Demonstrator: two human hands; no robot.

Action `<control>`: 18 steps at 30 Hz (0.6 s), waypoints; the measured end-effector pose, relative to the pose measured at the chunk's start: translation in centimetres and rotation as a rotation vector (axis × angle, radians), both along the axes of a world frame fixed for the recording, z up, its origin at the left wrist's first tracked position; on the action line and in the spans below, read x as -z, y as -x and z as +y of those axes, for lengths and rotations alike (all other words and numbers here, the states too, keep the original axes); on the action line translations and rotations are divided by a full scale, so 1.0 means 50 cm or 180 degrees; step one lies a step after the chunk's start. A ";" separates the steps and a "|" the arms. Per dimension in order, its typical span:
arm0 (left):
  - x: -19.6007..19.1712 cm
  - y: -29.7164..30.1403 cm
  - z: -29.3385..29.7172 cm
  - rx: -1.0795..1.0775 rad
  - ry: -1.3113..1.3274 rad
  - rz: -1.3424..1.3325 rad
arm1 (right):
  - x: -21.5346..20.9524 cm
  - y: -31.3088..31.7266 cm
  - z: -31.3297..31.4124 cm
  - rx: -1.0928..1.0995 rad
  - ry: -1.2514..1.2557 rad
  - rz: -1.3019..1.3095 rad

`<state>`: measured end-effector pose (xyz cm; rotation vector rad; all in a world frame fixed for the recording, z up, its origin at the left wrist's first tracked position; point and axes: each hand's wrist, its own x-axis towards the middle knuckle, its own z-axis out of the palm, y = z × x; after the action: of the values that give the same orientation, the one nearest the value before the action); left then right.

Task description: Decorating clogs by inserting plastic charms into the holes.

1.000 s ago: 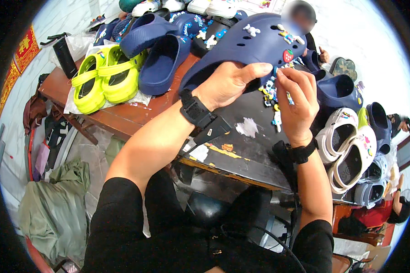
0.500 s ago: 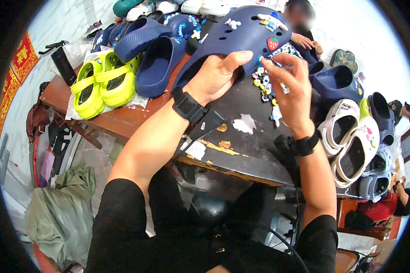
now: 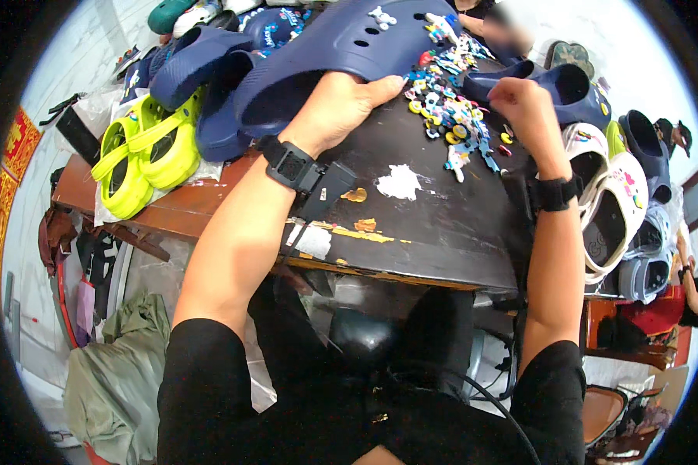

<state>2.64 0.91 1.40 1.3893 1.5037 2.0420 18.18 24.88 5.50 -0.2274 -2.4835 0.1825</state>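
A large navy clog (image 3: 314, 50) is raised over the far side of the table, its heel opening toward me. My left hand (image 3: 345, 108) reaches into that opening and grips it, thumb along the rim. Small charms sit on its upper, among them a pale animal-shaped charm (image 3: 381, 18) and a red charm (image 3: 426, 58). To the right of the clog lies a heap of colourful shoe charms (image 3: 457, 116). My right hand (image 3: 526, 108) hovers right of this heap with its fingers curled together. Whatever may be between those fingertips is hidden.
Lime-green clogs (image 3: 163, 147) and more navy clogs (image 3: 184, 70) stand left on the dark table (image 3: 442, 225). White clogs (image 3: 624, 201) and another navy clog (image 3: 570, 89) are at right. Across the table is another person's arm (image 3: 471, 23). A cable (image 3: 504, 418) crosses my lap.
My left hand and the navy clog have shifted left and away from me. My right hand has moved from beside the clog to the right, its fingers now more curled. More of the charm heap shows.
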 end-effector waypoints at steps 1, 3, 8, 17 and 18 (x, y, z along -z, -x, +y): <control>0.000 -0.001 0.001 -0.0163 0.0011 0.0092 | 0.008 0.003 -0.005 0.0160 -0.0074 -0.0322; 0.001 -0.007 0.006 -0.0237 0.0020 0.0089 | 0.033 0.013 0.004 0.0337 -0.0238 -0.0702; 0.000 -0.010 0.000 -0.0453 0.0271 0.0185 | 0.065 0.020 -0.009 0.0442 -0.0331 -0.1222; 0.007 -0.017 0.008 -0.0128 -0.0076 -0.0318 | 0.081 0.032 0.006 0.0514 -0.0072 -0.1184; 0.010 -0.015 0.016 -0.0059 -0.0088 -0.0324 | 0.076 0.021 0.012 0.0555 -0.0074 -0.1202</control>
<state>3.41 1.69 0.92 1.2652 1.4569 2.1180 17.12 25.46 1.70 -0.5071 -2.8180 0.0387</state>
